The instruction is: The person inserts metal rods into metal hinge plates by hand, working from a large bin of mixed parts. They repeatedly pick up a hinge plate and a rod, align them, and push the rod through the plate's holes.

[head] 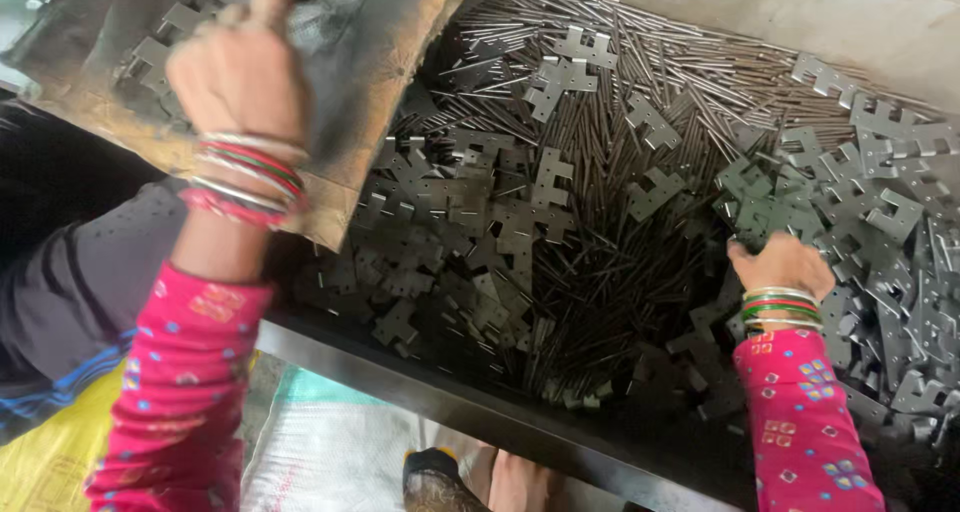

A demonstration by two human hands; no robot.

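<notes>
Below, the left hand (240, 67) grips a worn board (380, 72); the right hand (780, 262) clutches metal brackets (800, 197) in a bin (480, 412).

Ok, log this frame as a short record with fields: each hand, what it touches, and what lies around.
left hand: raised over a worn, blackened board, fingers curled at its top edge; whether it grips is unclear
right hand: resting on a heap of flat grey metal brackets, fingers buried among them
wrists: both carry red, green and silver bangles
sleeves: pink, patterned
bin contents: cross-shaped brackets mixed with many thin metal rods
bin edge: dark metal rim nearest the person
below: white woven sack
</notes>
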